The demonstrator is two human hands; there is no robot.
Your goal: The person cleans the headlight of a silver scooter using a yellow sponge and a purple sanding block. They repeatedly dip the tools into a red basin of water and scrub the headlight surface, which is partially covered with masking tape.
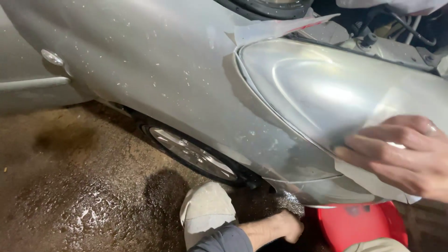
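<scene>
Pressing flat on a pale sanding sheet (373, 179), the right hand (406, 156) is lying with fingers together and extended on the car's headlight (317, 93), not clamped. The sheet looks thin, limp and light, best held under the fingertips. The left hand (287, 226) is curling loosely near the red bucket (359, 224). Beyond, the wet grey fender (163, 70), wheel (193, 154) and damp floor (70, 186) are glistening.

The silver metal fender (154, 70) looked smooth but dull and speckled, the plastic headlight (322, 88) hazy and satiny, and the concrete floor (70, 186) rough, wet and glistening.
</scene>
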